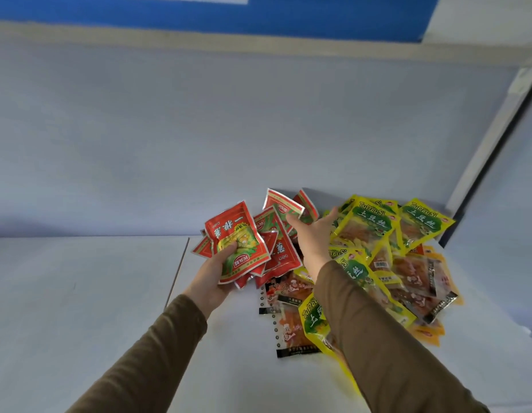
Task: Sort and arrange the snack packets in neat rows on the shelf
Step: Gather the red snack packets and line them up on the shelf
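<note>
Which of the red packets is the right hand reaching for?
The upper red packet, propped against the back wall; the right hand touches its corner. Others lie lower or in the left hand.

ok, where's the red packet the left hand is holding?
Head view, left of centre: red packet in the left hand, raised just left of the red packets pile.

Single head-worn view, forward and down, close over the white shelf (80, 293).
</note>
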Tool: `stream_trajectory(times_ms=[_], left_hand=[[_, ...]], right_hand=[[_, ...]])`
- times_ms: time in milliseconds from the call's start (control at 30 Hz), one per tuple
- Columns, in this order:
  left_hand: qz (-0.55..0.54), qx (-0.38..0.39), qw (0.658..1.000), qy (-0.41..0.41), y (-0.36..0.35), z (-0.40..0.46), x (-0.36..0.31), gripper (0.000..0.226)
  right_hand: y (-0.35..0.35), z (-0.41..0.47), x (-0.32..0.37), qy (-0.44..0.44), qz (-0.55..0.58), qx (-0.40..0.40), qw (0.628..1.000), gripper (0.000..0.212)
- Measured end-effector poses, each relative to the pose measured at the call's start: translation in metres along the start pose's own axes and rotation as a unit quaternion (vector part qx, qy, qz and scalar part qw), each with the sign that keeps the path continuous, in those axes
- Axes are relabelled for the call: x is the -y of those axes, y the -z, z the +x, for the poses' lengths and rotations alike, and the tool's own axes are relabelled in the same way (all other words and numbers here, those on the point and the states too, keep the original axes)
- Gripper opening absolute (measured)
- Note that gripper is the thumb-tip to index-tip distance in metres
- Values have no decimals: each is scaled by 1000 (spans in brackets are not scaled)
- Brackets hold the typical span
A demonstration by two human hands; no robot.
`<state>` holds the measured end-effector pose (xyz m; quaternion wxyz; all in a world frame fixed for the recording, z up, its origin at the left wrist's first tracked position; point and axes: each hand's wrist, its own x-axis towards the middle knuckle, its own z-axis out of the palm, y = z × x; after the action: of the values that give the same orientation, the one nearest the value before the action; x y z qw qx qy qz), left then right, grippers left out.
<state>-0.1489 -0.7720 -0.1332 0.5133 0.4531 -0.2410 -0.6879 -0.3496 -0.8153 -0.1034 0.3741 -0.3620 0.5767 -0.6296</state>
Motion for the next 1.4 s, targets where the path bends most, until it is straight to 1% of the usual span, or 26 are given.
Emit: stream_trajectory(times_ms=[33, 67, 100, 133, 167, 200, 267, 300, 367, 400, 467, 500, 567, 600, 633, 733, 833, 900, 1000, 1067, 1133, 1167, 1233, 1300, 1367, 1400], left_hand=[[-1, 1, 1000, 0, -1, 1, 0, 36], [-4, 0, 1000, 1, 0, 3, 0, 38], [-6, -1, 1000, 2, 0, 5, 1, 41], [-9, 0, 1000, 4, 1, 6, 1, 43], [-11, 1, 1000, 5, 1, 7, 2, 44], [-13, 3, 1000, 8, 1, 7, 2, 44], [-18, 6, 1000, 14, 1, 7, 4, 43], [-19, 9, 1000, 17, 2, 7, 4, 42], [-13, 15, 1000, 24, 4, 6, 3, 43], [-9, 15, 999, 27, 6, 6, 3, 44], [-2, 10, 1000, 28, 9, 5, 0, 45], [1, 7, 1000, 27, 11, 5, -1, 46], [8, 6, 1000, 24, 17, 4, -2, 47], [12, 6, 1000, 23, 19, 3, -2, 47], [15, 5, 1000, 23, 22, 2, -3, 47], [18, 1, 1000, 20, 27, 0, -4, 45], [14, 1, 1000, 16, 33, -3, -6, 44], [11, -1, 1000, 9, 38, -5, -9, 41], [8, -16, 1000, 1, 41, -7, -13, 39], [6, -18, 1000, -3, 40, -9, -15, 40], [8, -16, 1000, -8, 38, -11, -16, 41], [11, -12, 1000, -10, 36, -12, -17, 41], [22, 0, 1000, -14, 32, -15, -20, 41], [39, 23, 999, -21, 27, -19, -22, 34], [65, 40, 996, -44, 21, -25, -23, 19], [68, 38, 996, -51, 20, -26, -24, 23]], right_hand=[[-2, 0, 1, -28, 33, 10, 999, 119], [-4, 4, -3, -57, 48, 28, 997, 111], [-6, 5, -5, -74, 55, 54, 994, 97], [-7, 4, -5, -87, 50, 87, 991, 80], [-9, 3, -7, -95, 33, 117, 988, 69], [-10, 3, -9, -98, 21, 134, 986, 66], [-13, 3, -11, -116, -6, 143, 983, 78], [-15, 3, -9, -127, -14, 148, 981, 80], [-15, 2, -1, -160, -20, 172, 972, 69], [-15, 5, 1, -176, -24, 185, 967, 71], [-17, 11, 2, -188, -57, 210, 958, 91], [-19, 15, 1, -174, -77, 217, 957, 84], [-23, 18, -2, -143, -114, 212, 960, 49], [-26, 19, -5, -136, -129, 204, 961, 37], [-28, 17, -6, -131, -143, 189, 963, 31], [-29, 22, -14, -92, -144, 142, 975, 23], [-22, 22, -6, -22, -142, 93, 985, 23], [-14, 20, 11, 38, -121, 56, 990, 19], [0, 19, 43, 82, -21, 27, 996, 16], [8, 16, 62, 87, 58, 57, 993, 19], [10, 10, 71, 62, 119, 137, 981, 23], [8, 5, 72, 36, 133, 185, 973, 28], [-1, -9, 64, -13, 110, 258, 960, 41], [-13, -26, 50, -68, 81, 300, 948, 50], [-22, -38, 36, -102, 39, 306, 946, 55], [-25, -42, 30, -116, 31, 298, 947, 51]])
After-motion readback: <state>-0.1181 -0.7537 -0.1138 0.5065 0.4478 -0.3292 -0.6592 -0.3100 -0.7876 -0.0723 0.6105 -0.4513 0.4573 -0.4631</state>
